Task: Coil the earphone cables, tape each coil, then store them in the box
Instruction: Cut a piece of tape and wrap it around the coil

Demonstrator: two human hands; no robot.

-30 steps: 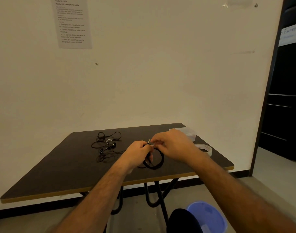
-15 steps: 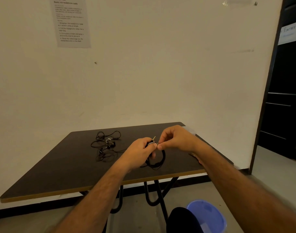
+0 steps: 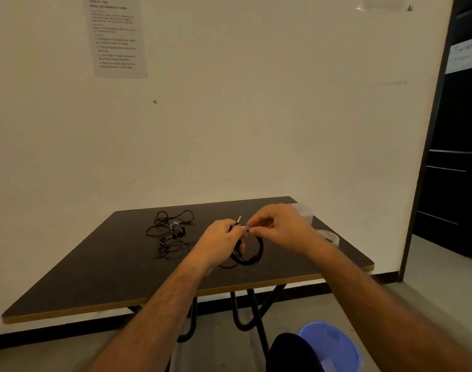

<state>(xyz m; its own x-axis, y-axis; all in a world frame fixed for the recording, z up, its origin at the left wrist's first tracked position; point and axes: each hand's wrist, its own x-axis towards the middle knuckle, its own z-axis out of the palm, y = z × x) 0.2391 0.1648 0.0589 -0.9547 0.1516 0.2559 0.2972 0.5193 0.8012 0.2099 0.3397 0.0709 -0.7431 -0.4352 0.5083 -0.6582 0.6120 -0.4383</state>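
Note:
A black coiled earphone cable (image 3: 252, 253) hangs just above the dark table (image 3: 95, 277), its plug tip sticking up between my hands. My left hand (image 3: 221, 240) grips the top of the coil. My right hand (image 3: 280, 228) pinches a small piece of tape at the same spot on the coil. A loose tangle of black earphones (image 3: 170, 232) lies on the table to the left. The clear box (image 3: 305, 213) sits at the table's far right, mostly hidden behind my right hand. The tape roll (image 3: 330, 236) lies near the right edge, partly behind my right wrist.
A blue bin (image 3: 331, 345) stands on the floor under the table's front right. A dark shape (image 3: 291, 353) sits beside it. A printed sheet (image 3: 116, 36) hangs on the wall. A dark doorway (image 3: 454, 157) opens at the right.
My right hand has come in over the coil's top, covering more of the box and tape roll. The coil stays held by my left hand, plug tip now pointing up.

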